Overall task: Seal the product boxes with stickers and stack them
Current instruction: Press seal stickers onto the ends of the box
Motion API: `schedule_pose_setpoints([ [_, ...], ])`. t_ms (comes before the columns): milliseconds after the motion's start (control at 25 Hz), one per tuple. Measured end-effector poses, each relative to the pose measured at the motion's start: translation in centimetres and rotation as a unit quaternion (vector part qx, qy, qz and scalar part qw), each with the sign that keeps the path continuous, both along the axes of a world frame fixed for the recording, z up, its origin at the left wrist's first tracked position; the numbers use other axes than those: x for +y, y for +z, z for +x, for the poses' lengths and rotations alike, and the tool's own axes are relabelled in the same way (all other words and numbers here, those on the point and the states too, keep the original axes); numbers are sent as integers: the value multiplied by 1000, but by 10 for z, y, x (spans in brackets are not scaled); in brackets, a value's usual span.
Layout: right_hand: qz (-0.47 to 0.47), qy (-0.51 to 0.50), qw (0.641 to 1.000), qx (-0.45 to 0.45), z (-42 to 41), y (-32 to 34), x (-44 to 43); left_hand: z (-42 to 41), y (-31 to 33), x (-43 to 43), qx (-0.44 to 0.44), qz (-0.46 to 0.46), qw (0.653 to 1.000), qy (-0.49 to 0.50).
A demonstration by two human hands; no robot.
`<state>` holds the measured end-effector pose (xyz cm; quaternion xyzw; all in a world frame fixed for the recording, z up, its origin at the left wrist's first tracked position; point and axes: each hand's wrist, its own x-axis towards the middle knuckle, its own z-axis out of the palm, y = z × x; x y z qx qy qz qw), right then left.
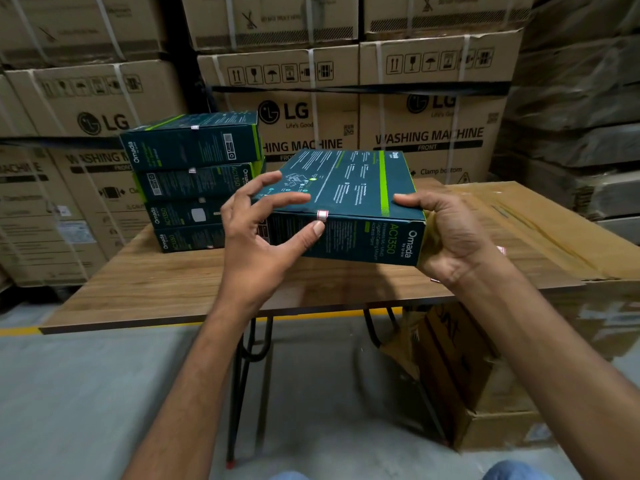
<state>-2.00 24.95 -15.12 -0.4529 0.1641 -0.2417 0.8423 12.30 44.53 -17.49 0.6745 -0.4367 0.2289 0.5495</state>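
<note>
I hold a dark teal product box (346, 199) with green stripes flat above the wooden table (173, 289). My right hand (446, 237) grips its right end. My left hand (263, 230) steadies the left side, fingers on top, and its thumb presses a small pink-edged sticker (322, 215) over the near top edge. A stack of several identical boxes (194, 181) stands at the table's back left, each with a small sticker on its facing edge. A strip of stickers shows partly behind my right wrist (501, 251).
A large flattened cardboard carton (554, 230) lies on the table's right part, with another carton (485, 393) below on the floor. Tall stacks of washing machine cartons (429, 109) wall the back. A yellow floor line (20, 330) runs under the table.
</note>
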Motion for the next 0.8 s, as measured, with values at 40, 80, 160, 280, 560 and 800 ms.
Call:
schedule_pose_setpoints([
  [40, 6, -4, 1000, -3, 1, -1, 0, 0, -3, -2, 26, 3, 1000, -1],
  [80, 19, -7, 1000, -10, 4, -2, -1, -3, -6, -5, 65, -6, 998, 9],
  [160, 49, -15, 998, -28, 6, -2, 0, -16, -11, -15, 208, -74, 975, 24],
  [280, 49, -15, 998, -43, 10, -2, 11, -33, -8, -30, 473, -169, 860, -94],
  [560, -147, 18, 983, 110, 4, -23, 16, -25, 15, -48, 508, -246, 822, -80],
  [800, -485, -215, 836, 143, -9, -33, -36, -8, 9, -34, 443, -298, 843, -66],
])
